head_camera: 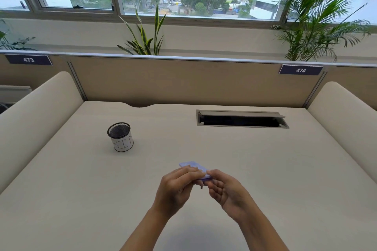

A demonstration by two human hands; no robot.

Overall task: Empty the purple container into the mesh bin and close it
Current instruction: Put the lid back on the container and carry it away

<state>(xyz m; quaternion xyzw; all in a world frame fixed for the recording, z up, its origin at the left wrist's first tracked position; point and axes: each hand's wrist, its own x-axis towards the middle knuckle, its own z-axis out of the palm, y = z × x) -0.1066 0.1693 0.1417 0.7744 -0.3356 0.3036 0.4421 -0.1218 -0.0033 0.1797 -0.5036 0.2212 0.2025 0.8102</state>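
A flat, pale purple container (pixel 192 167) is held above the middle of the desk, tilted slightly, between both hands. My left hand (pixel 176 186) grips its left side with the fingers curled over the top. My right hand (pixel 225 190) pinches its near right corner, palm turned up. A small dark piece shows just below the container between my hands. The black mesh bin (pixel 120 136), wrapped in a white paper label, stands upright on the desk to the far left of my hands, well apart from them.
The beige desk (pixel 265 169) has an open cable slot (pixel 241 119) at the back right. Padded side dividers (pixel 40 112) flank the desk, with a back partition bearing labels 473 and 474. Plants and windows lie beyond.
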